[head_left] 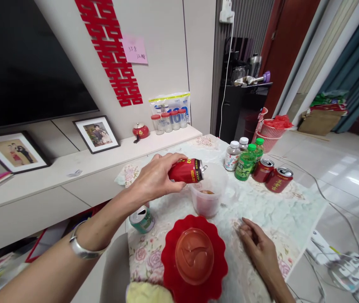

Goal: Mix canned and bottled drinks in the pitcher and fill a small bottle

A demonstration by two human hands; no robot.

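My left hand (pixel 159 174) is wrapped round a red drink can (pixel 190 170), tipped nearly on its side. The can's opened end points right, over the rim of a translucent plastic pitcher (pixel 206 206). Some brownish liquid shows inside the pitcher. On the table's right side rests my right hand (pixel 258 246), its fingers loosely bent and holding nothing. In front of the pitcher is a red scalloped dish (pixel 170 269) bearing an orange-red round lid or bowl (pixel 194 256). A green opened can (pixel 142 219) stands below my left wrist.
Two red cans (pixel 279 180) stand at the table's right, beside green-capped bottles (pixel 245 164) and white-capped bottles (pixel 231 156). A yellow cloth (pixel 148 293) lies at the near edge. Cables and a power strip (pixel 323 248) are on the floor at right. Behind runs a white cabinet (pixel 103 164).
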